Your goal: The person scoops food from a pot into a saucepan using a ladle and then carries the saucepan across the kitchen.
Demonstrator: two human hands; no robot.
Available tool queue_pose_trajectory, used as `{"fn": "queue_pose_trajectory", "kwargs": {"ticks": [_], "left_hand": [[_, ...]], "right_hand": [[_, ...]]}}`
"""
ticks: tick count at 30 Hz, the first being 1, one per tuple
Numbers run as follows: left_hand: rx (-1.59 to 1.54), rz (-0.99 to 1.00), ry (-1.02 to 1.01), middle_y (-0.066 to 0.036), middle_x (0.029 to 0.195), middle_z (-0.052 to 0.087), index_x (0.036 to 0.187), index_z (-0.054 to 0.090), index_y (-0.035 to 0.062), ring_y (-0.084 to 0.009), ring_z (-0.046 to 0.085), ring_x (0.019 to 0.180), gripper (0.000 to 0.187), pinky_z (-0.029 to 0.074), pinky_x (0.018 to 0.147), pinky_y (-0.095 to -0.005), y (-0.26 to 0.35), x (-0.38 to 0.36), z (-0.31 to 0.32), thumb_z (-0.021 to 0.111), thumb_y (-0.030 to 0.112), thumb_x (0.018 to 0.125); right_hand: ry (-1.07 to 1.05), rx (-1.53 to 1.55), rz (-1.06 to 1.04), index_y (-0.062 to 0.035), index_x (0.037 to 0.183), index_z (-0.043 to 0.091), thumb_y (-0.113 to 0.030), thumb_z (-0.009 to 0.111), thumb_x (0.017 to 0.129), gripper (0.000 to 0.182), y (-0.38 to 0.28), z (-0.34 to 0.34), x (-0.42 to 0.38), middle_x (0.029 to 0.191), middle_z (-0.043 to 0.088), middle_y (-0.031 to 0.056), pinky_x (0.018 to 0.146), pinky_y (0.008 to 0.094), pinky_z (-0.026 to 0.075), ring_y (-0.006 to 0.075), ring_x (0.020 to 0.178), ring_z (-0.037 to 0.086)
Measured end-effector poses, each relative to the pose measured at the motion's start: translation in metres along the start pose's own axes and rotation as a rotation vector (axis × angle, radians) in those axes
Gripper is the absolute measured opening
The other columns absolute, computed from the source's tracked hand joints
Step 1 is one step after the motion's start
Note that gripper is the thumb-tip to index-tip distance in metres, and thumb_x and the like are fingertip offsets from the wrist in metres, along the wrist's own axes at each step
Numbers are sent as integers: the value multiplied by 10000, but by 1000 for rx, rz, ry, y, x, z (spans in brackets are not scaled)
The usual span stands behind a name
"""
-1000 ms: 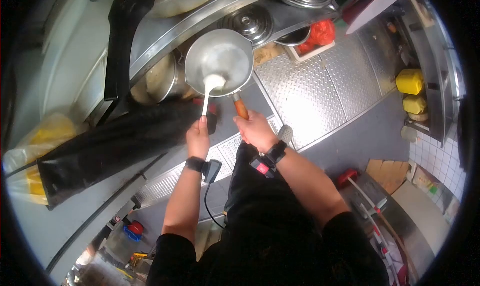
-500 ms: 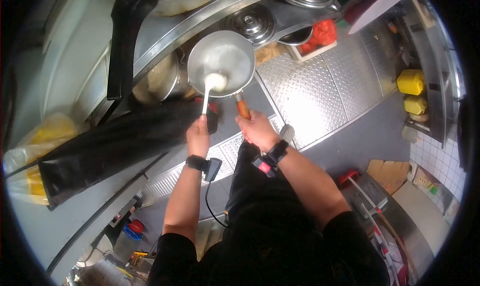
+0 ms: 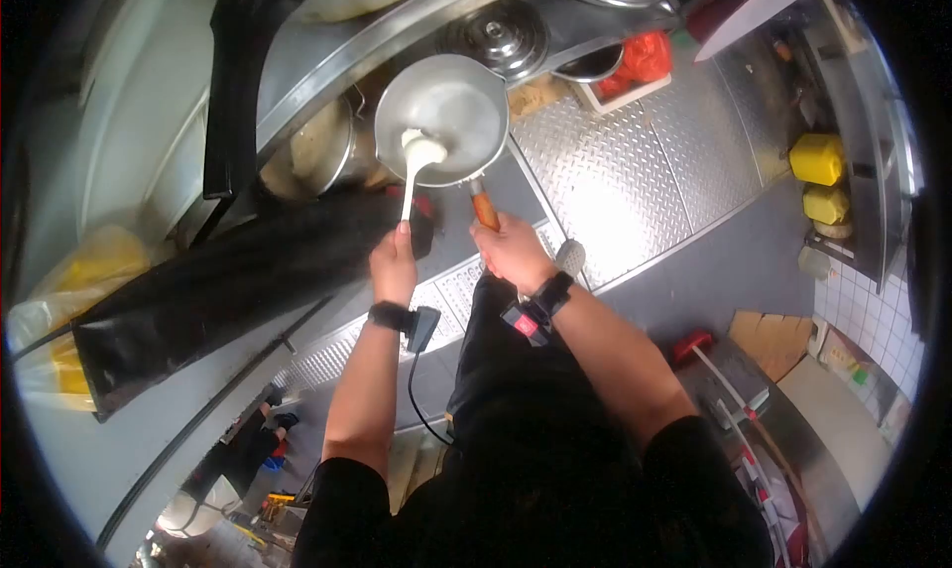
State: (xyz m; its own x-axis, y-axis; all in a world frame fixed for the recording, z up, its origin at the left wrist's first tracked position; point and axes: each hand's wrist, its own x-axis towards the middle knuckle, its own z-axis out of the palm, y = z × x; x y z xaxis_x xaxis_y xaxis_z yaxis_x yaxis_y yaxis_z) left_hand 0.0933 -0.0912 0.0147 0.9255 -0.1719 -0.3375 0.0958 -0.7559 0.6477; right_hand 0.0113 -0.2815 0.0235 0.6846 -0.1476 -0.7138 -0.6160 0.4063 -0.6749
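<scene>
My left hand (image 3: 394, 263) grips the thin handle of a white spoon (image 3: 409, 193). The spoon's head rests low in the saucepan, on the near left side, with a soft white lump (image 3: 411, 135) beside it. Round the wooden handle of this grey metal saucepan (image 3: 466, 97) my right hand (image 3: 518, 253) is closed. The pan tips so that its inside faces me, and its bare bottom shows to the right of the spoon. A long black cover (image 3: 248, 270) lies just left of my left hand.
Behind the pan, a steel counter carries round metal lids (image 3: 496, 34). A large pot (image 3: 322, 151) stands at its left. Tread plate (image 3: 635, 181) stretches rightward, near a white tray with a red bag (image 3: 647, 60). At lower left, another person's dark-clothed legs (image 3: 260, 444) show.
The spoon's head has turned and shifted slightly within the pan, and the white lump now shows at its far left side. At lower left, another person's legs have come into view.
</scene>
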Motion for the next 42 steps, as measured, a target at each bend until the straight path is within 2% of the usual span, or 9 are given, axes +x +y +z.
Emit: {"fn": "queue_pose_trajectory", "kwargs": {"ticks": [9,14,16,21,23,27,30,33,42], "left_hand": [[-12,-8,-23,-258,726,567,889,627,-51,-367,484,634,481,446,655,-435,1,-2,4,470,377,1041],[-53,-10,-13,-274,750,572,874,624,-46,-417,508,663,487,451,663,-444,-3,-8,2,475,388,1038],[15,11,-15,-260,721,552,864,618,-48,-361,494,638,493,446,660,-436,0,0,2,473,389,1040],[-20,2,-43,-260,721,554,872,620,-52,-339,494,636,489,448,665,-433,0,1,3,460,376,1045],[-34,25,8,-274,742,573,889,634,-49,-396,525,662,498,456,678,-444,2,-3,1,454,388,1045],[44,54,1,-272,744,580,902,643,-50,-381,564,670,505,460,682,-450,1,6,1,448,392,1047],[30,-26,-58,-278,769,602,914,647,-50,-412,564,682,505,466,690,-460,2,-1,-1,442,392,1047],[-41,22,19,-280,794,620,918,651,-45,-447,554,703,504,468,695,-458,-1,-5,1,447,398,1045],[2,23,-4,-281,807,627,929,656,-46,-438,584,726,488,469,703,-460,3,-4,0,444,378,1048]], "right_hand": [[-34,38,27,-18,853,539,-216,613,951,233,1,1,2,598,518,15,381,281,384,110,423,480],[-25,31,72,-17,874,534,-224,613,954,236,2,4,-1,605,521,17,388,279,390,113,431,488],[-9,-5,48,-18,881,532,-228,612,955,236,-3,4,4,615,524,20,391,279,391,111,435,487],[-49,30,80,-52,891,535,-224,606,970,202,-5,4,2,613,501,2,422,251,375,81,478,461],[-37,55,100,-54,883,532,-219,604,970,200,-6,3,4,612,500,1,422,250,376,81,477,459],[-46,39,58,-55,858,529,-215,592,974,207,-13,3,2,622,500,-1,421,250,370,81,475,453],[-37,16,90,-54,856,530,-221,590,974,214,-4,3,-4,629,500,-1,426,250,369,83,480,454],[-47,-11,57,-52,867,534,-225,591,973,212,-11,1,5,633,500,0,438,254,375,86,487,457],[-47,-10,37,-48,891,551,-243,591,972,216,-9,1,4,634,501,-2,443,253,379,87,487,455]]}}
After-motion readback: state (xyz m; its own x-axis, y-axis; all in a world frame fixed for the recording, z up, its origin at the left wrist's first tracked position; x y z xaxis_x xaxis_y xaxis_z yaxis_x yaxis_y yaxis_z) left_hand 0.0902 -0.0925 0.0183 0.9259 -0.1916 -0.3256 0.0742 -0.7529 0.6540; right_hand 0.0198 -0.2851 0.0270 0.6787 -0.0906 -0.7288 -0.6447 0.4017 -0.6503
